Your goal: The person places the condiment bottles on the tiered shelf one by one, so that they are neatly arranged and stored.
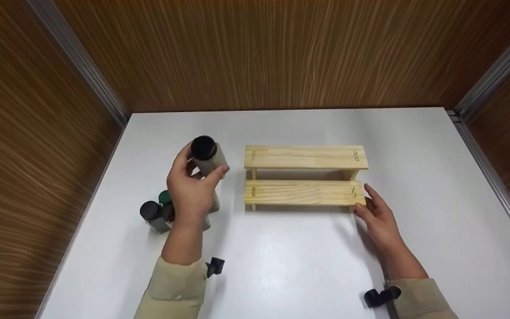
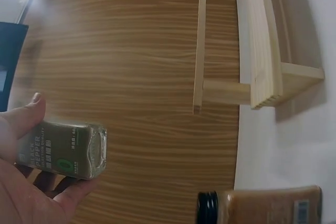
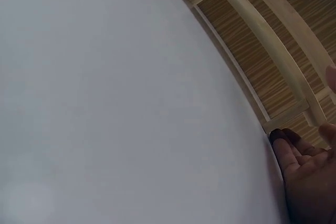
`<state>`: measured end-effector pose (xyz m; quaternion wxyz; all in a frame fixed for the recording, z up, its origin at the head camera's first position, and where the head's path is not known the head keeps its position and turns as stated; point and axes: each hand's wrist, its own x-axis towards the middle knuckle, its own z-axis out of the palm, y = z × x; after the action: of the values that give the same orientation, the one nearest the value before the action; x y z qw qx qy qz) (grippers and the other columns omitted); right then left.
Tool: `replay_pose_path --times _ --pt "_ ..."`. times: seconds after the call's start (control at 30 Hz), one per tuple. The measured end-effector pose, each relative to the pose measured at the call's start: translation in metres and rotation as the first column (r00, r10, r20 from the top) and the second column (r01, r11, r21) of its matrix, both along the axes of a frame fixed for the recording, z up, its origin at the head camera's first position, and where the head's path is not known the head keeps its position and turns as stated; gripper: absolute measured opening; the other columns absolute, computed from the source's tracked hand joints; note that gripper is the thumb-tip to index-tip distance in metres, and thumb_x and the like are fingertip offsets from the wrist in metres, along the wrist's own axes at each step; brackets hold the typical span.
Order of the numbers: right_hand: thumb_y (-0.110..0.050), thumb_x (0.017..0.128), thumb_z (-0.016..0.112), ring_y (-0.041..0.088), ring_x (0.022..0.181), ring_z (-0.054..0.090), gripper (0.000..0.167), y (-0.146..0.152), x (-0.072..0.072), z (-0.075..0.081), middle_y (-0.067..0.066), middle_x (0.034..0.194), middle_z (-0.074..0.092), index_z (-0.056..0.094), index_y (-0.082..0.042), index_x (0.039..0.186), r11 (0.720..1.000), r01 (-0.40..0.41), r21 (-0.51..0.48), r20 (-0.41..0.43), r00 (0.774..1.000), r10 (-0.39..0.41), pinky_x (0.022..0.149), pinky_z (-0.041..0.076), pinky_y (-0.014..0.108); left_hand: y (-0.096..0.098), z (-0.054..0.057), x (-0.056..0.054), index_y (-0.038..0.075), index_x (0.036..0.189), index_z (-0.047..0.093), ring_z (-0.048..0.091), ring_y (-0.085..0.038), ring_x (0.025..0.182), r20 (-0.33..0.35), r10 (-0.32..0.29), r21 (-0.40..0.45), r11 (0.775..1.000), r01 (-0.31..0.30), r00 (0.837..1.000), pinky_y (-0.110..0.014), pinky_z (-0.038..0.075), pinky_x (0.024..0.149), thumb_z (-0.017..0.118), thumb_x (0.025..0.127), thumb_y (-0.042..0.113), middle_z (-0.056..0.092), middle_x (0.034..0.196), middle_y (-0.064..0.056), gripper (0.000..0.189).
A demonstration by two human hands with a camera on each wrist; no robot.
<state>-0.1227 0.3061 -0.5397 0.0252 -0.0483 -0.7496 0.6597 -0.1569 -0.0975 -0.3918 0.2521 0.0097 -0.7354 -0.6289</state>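
Observation:
In the head view my left hand [image 1: 189,195] grips a clear square spice bottle [image 1: 211,164] with a black cap, raised above the table and tilted. "Black pepper" shows on its label in the left wrist view, where the bottle's base points right. A two-tier pale wooden rack [image 1: 304,192] stands right of it, both shelves bare. My right hand [image 1: 381,221] is at the rack's lower right end, thumb touching the front corner. Its index finger extends beside that end. In the right wrist view, fingers [image 3: 289,153] lie low beside the rack's leg.
More capped spice bottles [image 1: 151,212] stand on the white table [image 1: 281,266] below and left of my left hand, partly hidden by it. One brown-filled bottle [image 2: 268,205] shows in the left wrist view. Wood-grain panels [image 1: 281,53] enclose the table's back and sides.

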Motion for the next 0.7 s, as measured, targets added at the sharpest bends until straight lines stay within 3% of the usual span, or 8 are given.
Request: replay_pose_path --times 0.17,0.33,0.7 --pt "0.000 0.108 0.056 0.000 0.108 0.062 0.066 -0.002 0.002 -0.001 0.036 0.143 0.050 0.024 0.003 0.166 1.000 0.016 0.005 -0.013 1.000 -0.016 0.090 0.052 0.016 0.017 0.006 -0.015 0.003 0.141 0.063 0.065 -0.030 0.120 -0.029 -0.055 -0.015 0.998 0.055 0.998 -0.047 0.057 0.096 0.096 0.076 0.002 0.066 0.134 -0.011 0.072" --pt "0.001 0.108 0.056 -0.001 0.109 0.062 0.066 -0.006 0.003 -0.003 0.037 0.145 0.048 0.023 0.004 0.166 1.000 0.012 -0.002 -0.020 1.000 -0.012 0.091 0.052 0.016 0.031 0.008 -0.027 0.003 0.141 0.063 0.063 -0.028 0.120 -0.011 -0.093 -0.028 0.995 0.093 0.996 -0.047 0.059 0.093 0.096 0.077 0.006 0.065 0.135 -0.010 0.072" --pt "-0.001 0.108 0.057 0.003 0.107 0.062 0.063 -0.013 0.007 -0.002 0.034 0.143 0.051 0.029 0.003 0.164 1.000 0.029 0.006 -0.005 1.000 -0.029 0.090 0.051 0.017 0.050 -0.007 -0.050 0.007 0.148 0.061 0.063 -0.029 0.121 0.077 -0.072 -0.073 0.994 0.078 0.994 -0.045 0.056 0.096 0.098 0.077 0.013 0.064 0.138 -0.009 0.080"
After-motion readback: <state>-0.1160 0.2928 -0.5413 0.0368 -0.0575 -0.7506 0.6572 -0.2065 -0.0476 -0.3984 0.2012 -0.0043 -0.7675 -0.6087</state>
